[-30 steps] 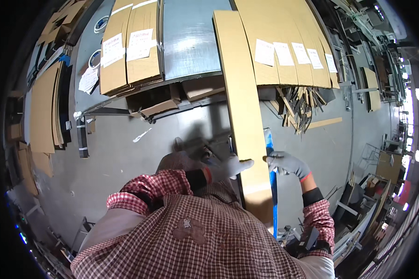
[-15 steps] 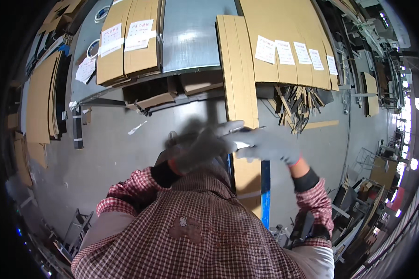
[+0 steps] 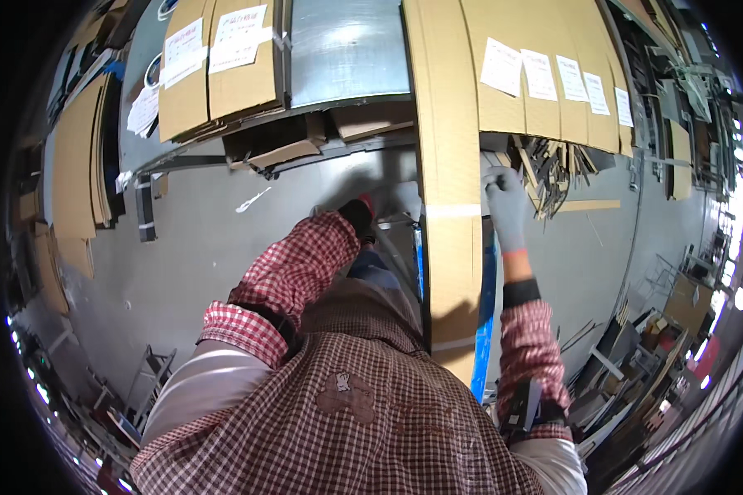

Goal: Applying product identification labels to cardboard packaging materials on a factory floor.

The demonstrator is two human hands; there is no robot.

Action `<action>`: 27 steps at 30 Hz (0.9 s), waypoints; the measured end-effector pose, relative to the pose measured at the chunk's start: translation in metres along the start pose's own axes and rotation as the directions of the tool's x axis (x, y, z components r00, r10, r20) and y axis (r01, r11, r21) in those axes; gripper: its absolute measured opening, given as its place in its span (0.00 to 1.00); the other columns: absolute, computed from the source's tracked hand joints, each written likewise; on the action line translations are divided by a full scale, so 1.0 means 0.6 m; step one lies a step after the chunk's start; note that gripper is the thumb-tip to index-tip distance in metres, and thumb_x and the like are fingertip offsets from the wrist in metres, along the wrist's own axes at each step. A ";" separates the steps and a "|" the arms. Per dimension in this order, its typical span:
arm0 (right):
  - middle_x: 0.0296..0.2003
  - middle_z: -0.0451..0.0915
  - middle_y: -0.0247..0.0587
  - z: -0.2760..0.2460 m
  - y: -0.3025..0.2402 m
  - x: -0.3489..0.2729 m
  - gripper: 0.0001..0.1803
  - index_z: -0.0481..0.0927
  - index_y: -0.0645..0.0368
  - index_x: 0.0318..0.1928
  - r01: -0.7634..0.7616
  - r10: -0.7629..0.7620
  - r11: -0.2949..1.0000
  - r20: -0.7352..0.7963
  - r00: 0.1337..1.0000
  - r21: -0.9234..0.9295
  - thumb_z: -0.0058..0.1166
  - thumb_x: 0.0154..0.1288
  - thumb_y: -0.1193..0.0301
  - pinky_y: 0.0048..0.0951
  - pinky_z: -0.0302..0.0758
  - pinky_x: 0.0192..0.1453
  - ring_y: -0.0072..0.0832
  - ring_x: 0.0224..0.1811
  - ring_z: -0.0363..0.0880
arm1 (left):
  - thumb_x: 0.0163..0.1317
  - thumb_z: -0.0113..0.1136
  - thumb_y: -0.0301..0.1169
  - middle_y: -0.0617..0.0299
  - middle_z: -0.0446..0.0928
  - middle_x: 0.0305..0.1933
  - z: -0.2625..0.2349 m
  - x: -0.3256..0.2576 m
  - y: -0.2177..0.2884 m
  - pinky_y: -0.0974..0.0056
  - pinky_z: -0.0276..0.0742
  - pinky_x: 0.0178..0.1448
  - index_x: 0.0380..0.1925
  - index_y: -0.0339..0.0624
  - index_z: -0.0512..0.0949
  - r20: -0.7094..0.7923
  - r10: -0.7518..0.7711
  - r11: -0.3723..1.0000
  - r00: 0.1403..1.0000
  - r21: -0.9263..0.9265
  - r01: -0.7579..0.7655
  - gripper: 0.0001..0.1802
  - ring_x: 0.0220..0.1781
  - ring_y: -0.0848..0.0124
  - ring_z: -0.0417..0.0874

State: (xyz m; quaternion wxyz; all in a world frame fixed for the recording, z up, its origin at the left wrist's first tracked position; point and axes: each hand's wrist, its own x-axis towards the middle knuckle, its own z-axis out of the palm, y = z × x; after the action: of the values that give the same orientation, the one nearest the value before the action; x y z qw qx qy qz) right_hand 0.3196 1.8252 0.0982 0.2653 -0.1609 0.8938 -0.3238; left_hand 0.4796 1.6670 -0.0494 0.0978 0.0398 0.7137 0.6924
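A long, narrow cardboard-wrapped bundle runs from the table toward me, over a blue support. Across it lies a white band, level with my hands. Just off the bundle's right edge is my grey-gloved right hand, its fingers curled; what they hold, if anything, I cannot make out. My grey-gloved left hand is at the bundle's left edge. Its fingers blend into the grey floor, so their pose is unclear.
Labelled cardboard packs lie on the table at the left and right, with a bare grey tabletop between. Cardboard boxes sit underneath. Scrap strips are piled at the right. Flat cardboard sheets stand far left.
My hands were together above the bundle and have parted to its two sides. A white band now shows across the bundle there. The view has shifted slightly.
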 end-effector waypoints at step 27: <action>0.34 0.84 0.47 -0.094 -0.043 0.034 0.13 0.79 0.60 0.44 0.558 -0.144 0.695 0.673 0.726 -0.454 0.54 0.61 0.68 0.39 0.77 0.39 0.44 0.35 0.83 | 0.63 0.50 0.48 0.50 0.80 0.25 0.071 0.033 0.233 0.49 0.77 0.32 0.55 0.51 0.74 -0.284 -0.067 0.744 0.957 0.625 0.237 0.24 0.26 0.50 0.82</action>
State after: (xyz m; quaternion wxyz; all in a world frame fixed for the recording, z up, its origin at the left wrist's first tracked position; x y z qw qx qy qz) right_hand 0.2738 1.8244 0.1445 0.3878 -0.5094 0.7681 0.0142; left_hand 0.4573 1.7180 0.0870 0.0463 -0.0725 0.9171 0.3893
